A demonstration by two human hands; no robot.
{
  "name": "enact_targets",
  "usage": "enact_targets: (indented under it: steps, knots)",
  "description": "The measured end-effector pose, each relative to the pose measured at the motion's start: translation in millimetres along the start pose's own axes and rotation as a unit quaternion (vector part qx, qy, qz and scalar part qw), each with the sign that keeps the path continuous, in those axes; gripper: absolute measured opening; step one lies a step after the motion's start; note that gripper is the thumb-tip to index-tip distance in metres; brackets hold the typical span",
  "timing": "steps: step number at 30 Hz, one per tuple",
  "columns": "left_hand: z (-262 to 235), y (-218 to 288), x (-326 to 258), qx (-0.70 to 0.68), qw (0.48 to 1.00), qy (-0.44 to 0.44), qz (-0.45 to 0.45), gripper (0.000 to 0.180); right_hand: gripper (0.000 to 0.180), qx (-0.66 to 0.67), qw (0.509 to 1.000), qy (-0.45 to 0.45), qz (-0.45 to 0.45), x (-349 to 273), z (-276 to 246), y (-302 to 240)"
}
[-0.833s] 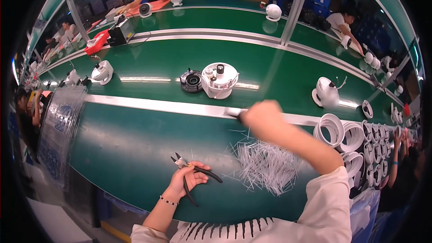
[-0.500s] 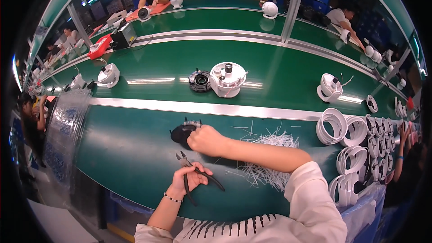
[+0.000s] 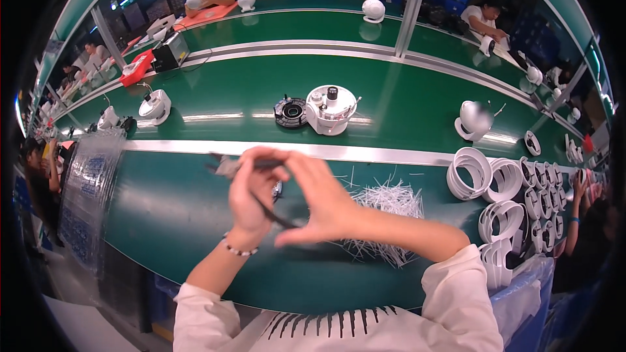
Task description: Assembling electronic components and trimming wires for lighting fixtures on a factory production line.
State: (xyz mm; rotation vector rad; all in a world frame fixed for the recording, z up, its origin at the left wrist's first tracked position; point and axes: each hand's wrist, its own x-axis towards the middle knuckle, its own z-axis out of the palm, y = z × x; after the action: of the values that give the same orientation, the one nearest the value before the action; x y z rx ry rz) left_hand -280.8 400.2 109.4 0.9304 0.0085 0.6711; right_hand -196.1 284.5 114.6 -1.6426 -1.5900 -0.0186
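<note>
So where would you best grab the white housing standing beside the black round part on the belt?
Take the white housing by its round side wall from above or the near side. Knobs crowd its top, and the black round part sits close on its left, so that side looks cramped.

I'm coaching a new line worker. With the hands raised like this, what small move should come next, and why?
Probably steady both hands. The left hand holds black-handled pliers raised above the green table, the right hand meets it at the fingertips, and the blur hides what is pinched, so slowing down lets the pliers bite accurately.
</note>
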Motion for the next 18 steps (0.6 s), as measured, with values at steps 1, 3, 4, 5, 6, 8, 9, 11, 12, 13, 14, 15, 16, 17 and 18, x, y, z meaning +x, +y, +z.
enact_targets:
  steps: [1,3,4,5,6,8,9,11,12,13,14,15,16,17,18]
  knots:
    - [9.9,-10.9,8.6,0.028,0.999,-0.028,0.0,0.035,0.1,-0.026,0.999,0.027,0.003,3.3,-5.2,7.7]
    - [22.7,-27.5,19.8,0.138,0.987,-0.078,-0.027,0.037,0.087,-0.043,0.995,-0.006,0.084,0.0,-22.8,13.3]
    - [31.1,-36.5,25.9,0.19,0.975,-0.101,-0.059,0.034,0.081,-0.058,0.988,-0.044,0.138,-4.1,-36.1,17.7]
    - [46.4,-30.3,26.5,0.219,0.962,-0.15,-0.067,0.033,0.062,-0.024,0.996,0.023,0.082,-7.1,-39.2,28.2]
    - [44.9,-34.9,37.1,0.287,0.931,-0.222,-0.045,0.035,0.056,0.049,0.991,0.023,0.119,-11.2,-47.9,35.3]
    - [53.7,-34.1,64.5,0.358,0.851,-0.384,-0.025,0.039,0.043,0.141,0.964,0.012,0.226,-28.5,-78.3,45.2]
    - [54.7,-26.6,83.7,0.257,0.852,-0.423,-0.167,0.043,0.039,0.252,0.942,0.051,0.216,-36.2,-89.3,56.1]
    - [54.4,-42.5,130.4,0.212,0.912,-0.324,-0.131,0.04,0.037,0.296,0.908,0.113,0.273,-45.1,-119.9,63.5]
    - [56.8,-64.8,147.9,0.313,0.919,-0.241,-0.014,0.031,0.037,0.3,0.892,0.139,0.308,-49.7,-133.9,71.6]
    - [55.8,-86.3,162.4,0.405,0.896,-0.148,0.101,0.021,0.032,0.265,0.873,0.159,0.378,-47.3,-147.0,70.2]
    - [42.3,-109.8,180.4,0.517,0.817,-0.191,0.172,0.015,0.034,0.201,0.867,0.176,0.421,-48.6,-151.1,77.9]
    - [33.9,-125.8,193.6,0.616,0.715,-0.229,0.239,0.011,0.033,0.143,0.865,0.133,0.461,-52.6,-152.7,88.2]
    - [43.2,-136.3,191.5,0.658,0.686,-0.258,0.169,0.013,0.034,0.077,0.856,0.095,0.502,-61.0,-158.7,101.3]
    - [40.9,-146.2,193.7,0.693,0.645,-0.282,0.155,0.015,0.034,0.048,0.857,0.087,0.506,-64.2,-152.1,105.5]
    - [37.5,-157.6,197.1,0.727,0.6,-0.304,0.14,0.016,0.035,0.018,0.851,0.057,0.522,-65.5,-149.5,107.4]
